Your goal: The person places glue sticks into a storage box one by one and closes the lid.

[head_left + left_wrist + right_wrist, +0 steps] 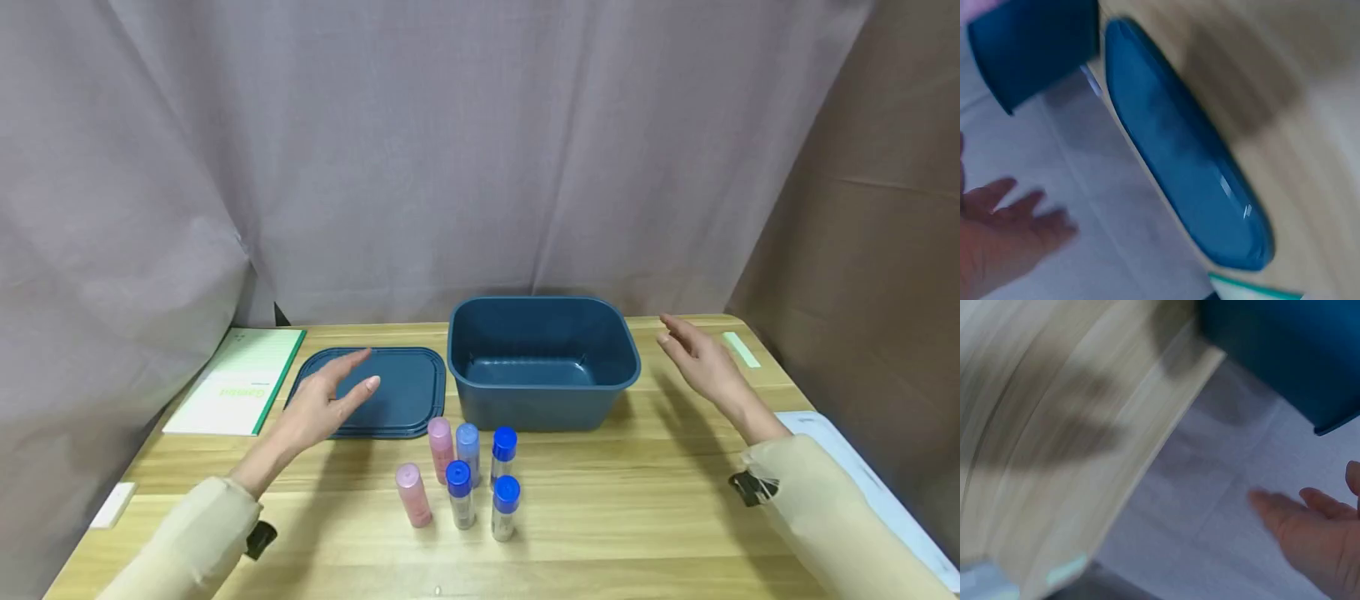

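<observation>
A dark blue bin (543, 362) stands open at the back middle of the wooden table (637, 517), with its flat blue lid (397, 392) lying to its left. My left hand (322, 404) hovers over the lid's near left part, fingers straight, holding nothing. My right hand (697, 354) hangs in the air to the right of the bin, fingers straight and empty. In front of the bin stand several small bottles: two pink ones (414, 495), and others with blue caps (506, 507). The left wrist view shows the lid (1185, 169) and bin (1029, 50) blurred, with my left hand (1004, 237).
A green-edged notebook (240, 381) lies at the back left. A white card (114, 504) sits at the left edge, a pale green strip (741, 348) at the back right, and a white sheet (862, 483) at the right edge. A grey curtain hangs behind.
</observation>
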